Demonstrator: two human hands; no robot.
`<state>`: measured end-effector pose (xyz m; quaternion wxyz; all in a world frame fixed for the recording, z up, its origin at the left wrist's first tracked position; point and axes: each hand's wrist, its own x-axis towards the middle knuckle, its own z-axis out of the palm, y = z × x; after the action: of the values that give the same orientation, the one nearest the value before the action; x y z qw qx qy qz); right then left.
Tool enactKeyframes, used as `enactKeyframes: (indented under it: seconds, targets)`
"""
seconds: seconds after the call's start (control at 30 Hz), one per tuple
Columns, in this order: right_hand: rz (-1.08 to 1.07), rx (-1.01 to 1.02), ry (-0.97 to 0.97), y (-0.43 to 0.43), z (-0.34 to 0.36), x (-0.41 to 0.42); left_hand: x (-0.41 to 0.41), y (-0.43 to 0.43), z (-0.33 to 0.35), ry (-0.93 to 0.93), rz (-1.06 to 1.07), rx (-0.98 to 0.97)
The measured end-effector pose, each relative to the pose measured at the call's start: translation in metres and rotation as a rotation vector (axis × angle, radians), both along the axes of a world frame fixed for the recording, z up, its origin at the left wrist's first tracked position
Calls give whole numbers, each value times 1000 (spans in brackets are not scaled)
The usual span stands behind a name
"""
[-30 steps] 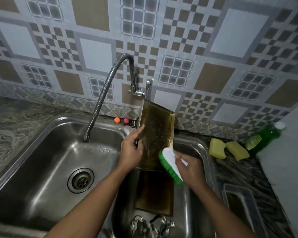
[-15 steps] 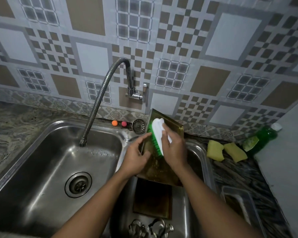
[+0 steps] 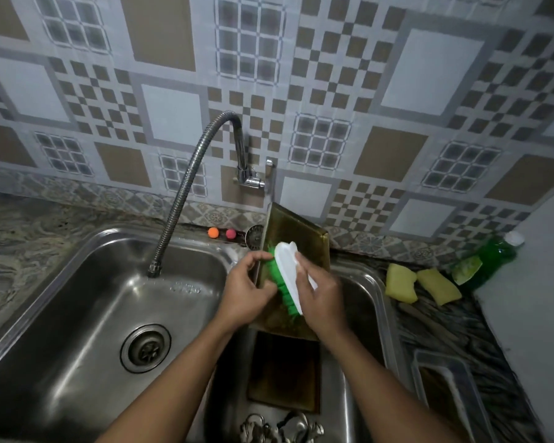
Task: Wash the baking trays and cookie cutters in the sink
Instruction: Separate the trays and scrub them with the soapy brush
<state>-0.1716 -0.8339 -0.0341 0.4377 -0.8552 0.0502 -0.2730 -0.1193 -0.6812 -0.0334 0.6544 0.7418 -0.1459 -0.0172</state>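
A grimy golden baking tray (image 3: pixel 304 233) stands tilted on end over the right sink basin. My left hand (image 3: pixel 245 287) grips its left edge. My right hand (image 3: pixel 322 294) holds a white scrubbing brush with green bristles (image 3: pixel 287 278), bristles pressed against the tray's inner face. A second dark baking tray (image 3: pixel 285 372) lies flat in the right basin below. Several metal cookie cutters (image 3: pixel 280 430) lie at the basin's near end.
The left sink basin (image 3: pixel 77 314) has a round drain (image 3: pixel 145 348); a flexible tap hose (image 3: pixel 186 190) hangs over it. Two yellow sponges (image 3: pixel 421 284) and a green soap bottle (image 3: pixel 490 260) sit on the right counter. A clear container (image 3: pixel 445 394) stands near right.
The brush went from the tray's lower right edge up to its upper left face and has slid down a little since. The tray leans back lower than a second ago.
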Motion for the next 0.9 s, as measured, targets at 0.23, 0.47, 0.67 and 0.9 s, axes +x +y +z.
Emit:
enactKeyframes:
  seconds: [0.23, 0.47, 0.67, 0.9]
  targets:
    - [-217, 169, 89, -49, 12, -16, -11, 15, -6, -23, -31, 93]
    - [-252, 333, 306, -75, 3, -15, -9, 18, -8, -21, 6, 68]
    - [-5, 606, 394, -71, -19, -34, -6, 7, -1, 116, 6, 6]
    - [-48, 618, 335, -68, -5, -39, -3, 2, -16, 65, -115, 324]
